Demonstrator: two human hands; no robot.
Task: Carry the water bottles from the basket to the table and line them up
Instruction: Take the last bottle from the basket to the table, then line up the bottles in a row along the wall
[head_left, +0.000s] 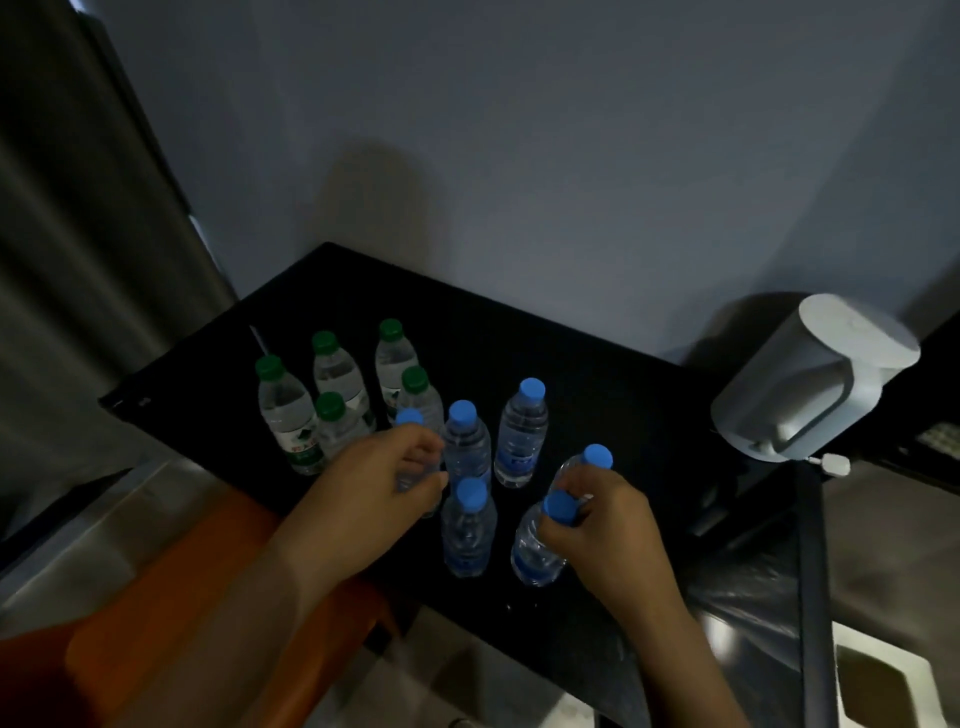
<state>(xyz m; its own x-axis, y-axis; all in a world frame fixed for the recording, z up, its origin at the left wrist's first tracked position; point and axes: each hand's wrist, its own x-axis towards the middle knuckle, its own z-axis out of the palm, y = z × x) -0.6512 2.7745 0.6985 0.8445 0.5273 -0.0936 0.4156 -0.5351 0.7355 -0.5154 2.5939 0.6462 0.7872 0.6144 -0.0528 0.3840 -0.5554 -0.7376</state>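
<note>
Here both hands work among the blue-capped bottles (522, 434) on the black bench (597, 332). The left hand (384, 478) curls round the body of the leftmost one (410, 418), with only the cap showing above the fingers. The right hand (597, 525) pinches the neck of the nearest right one (535, 551), just under its cap. Four more stand upright between and behind the hands, one (596, 456) just behind the right knuckles. Two in the middle are so close that I cannot tell whether they touch.

Five green-capped bottles (337, 374) crowd the bench's left rear, tight against the blue group, so the left hand is hemmed in there. Bare black surface runs behind and to the right of the bottles, up to the wall. The bench's near edge runs diagonally under the right wrist.

A pale grey kettle (810, 374) sits at the right end, its white plug (831, 464) beside it. An orange seat (208, 597) lies under the left forearm. A black-lined bin (753, 587) stands at the near right corner, and a curtain (78, 260) hangs at far left.
</note>
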